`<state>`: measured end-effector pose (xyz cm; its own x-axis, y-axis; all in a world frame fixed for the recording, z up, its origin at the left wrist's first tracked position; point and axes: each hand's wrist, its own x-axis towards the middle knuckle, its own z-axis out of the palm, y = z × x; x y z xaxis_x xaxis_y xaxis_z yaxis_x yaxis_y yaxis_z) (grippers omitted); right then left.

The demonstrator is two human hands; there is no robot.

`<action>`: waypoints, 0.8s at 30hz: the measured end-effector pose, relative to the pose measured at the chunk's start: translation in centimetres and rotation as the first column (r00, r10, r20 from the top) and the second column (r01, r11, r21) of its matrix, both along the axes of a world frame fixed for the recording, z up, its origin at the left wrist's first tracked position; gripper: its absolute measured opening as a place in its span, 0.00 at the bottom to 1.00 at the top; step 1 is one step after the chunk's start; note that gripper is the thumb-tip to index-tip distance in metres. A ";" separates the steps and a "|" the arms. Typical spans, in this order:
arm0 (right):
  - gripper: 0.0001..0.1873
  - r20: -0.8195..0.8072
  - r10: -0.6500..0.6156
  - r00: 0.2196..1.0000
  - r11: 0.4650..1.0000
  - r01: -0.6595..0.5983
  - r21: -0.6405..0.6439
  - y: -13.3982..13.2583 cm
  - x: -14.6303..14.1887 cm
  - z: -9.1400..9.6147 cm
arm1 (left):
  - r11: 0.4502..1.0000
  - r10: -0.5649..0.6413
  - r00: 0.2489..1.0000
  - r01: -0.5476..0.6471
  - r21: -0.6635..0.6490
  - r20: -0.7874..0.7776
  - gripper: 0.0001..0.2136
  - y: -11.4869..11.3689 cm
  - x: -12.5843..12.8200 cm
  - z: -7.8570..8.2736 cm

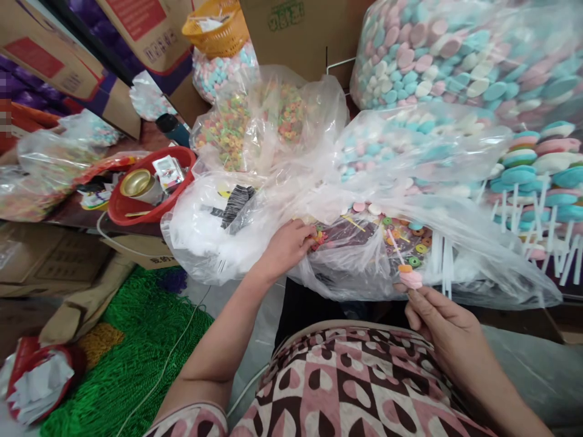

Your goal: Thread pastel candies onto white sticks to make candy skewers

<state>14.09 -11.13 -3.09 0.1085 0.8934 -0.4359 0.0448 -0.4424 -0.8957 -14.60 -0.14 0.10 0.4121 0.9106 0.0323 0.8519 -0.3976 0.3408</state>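
Observation:
In my right hand (439, 312), thumb and fingers pinch a marshmallow skewer (411, 278): a pink marshmallow and an orange piece on a thin pale stick that points up and away. My left hand (290, 246) reaches onto the plastic-covered table, its fingers curled at a small heap of coloured ring candies (320, 238). What its fingertips hold, if anything, is hidden. Between the hands, more loose ring candies (413, 261) and a few marshmallows (359, 207) lie on the dark tabletop. White sticks (447, 261) stand out near the right hand.
Finished-looking marshmallow skewers (542, 176) are heaped at the right. Large bags of marshmallows (423, 60) and a bag of ring candies (255, 121) fill the back. A red basin (150, 215) sits at the left, with green strands (150, 328) on the floor below.

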 end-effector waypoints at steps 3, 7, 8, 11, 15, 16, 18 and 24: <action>0.21 -0.091 -0.036 0.995 0.999 0.033 -0.031 0.2 0.4 0.5 | 0.995 0.099 0.995 -0.100 0.006 0.018 0.11 0.6 -0.1 -0.2; 0.16 -0.126 -0.219 0.968 0.973 0.226 0.049 0.1 1.8 0.9 | 0.988 0.125 0.991 -0.129 0.086 0.050 0.11 0.5 1.8 0.2; 0.16 -0.128 -0.248 0.960 0.964 0.257 0.062 0.0 2.1 0.9 | 0.988 0.117 0.990 -0.124 0.093 0.078 0.11 0.4 2.7 0.3; 0.14 -0.128 -0.286 0.950 0.953 0.296 0.068 -0.6 2.8 0.9 | 0.999 -0.009 0.984 0.000 0.048 0.179 0.11 0.3 6.4 0.2; 0.14 -0.141 -0.291 0.946 0.955 0.297 0.020 -1.3 2.8 0.9 | 0.983 -0.178 0.979 0.172 0.070 0.099 0.11 1.4 11.3 -0.6; 0.14 -0.150 -0.290 0.945 0.955 0.296 0.015 -1.4 2.8 0.9 | 0.980 -0.187 0.981 0.183 0.077 0.052 0.11 1.8 12.2 -0.8; 0.15 -0.168 -0.285 0.944 0.956 0.292 0.020 -1.5 2.8 0.9 | 0.976 -0.197 0.980 0.199 0.089 -0.035 0.11 2.3 13.4 -1.1; 0.14 -0.200 -0.270 0.942 0.958 0.284 0.044 -1.2 3.0 0.9 | 0.962 -0.207 0.957 0.237 0.137 -0.203 0.12 2.6 14.5 -1.6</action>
